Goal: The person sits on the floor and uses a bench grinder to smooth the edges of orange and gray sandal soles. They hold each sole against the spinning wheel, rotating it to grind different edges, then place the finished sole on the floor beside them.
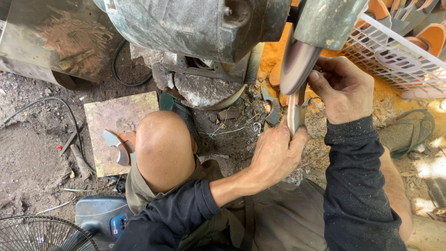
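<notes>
A thin orange and grey flat piece stands on edge under a round grinding wheel of a grey bench grinder. My left hand grips the near end of the piece from below. My right hand holds its far end, close beside the wheel. The piece's top edge touches the wheel's rim. Both arms wear dark sleeves. My bare left knee is raised to the left of the hands.
A white plastic basket with several orange-handled pieces sits at the upper right. Orange dust covers the ground by the wheel. A square tile carries similar pieces. A fan stands at the lower left, a sandal at the right, and cables cross the dirt.
</notes>
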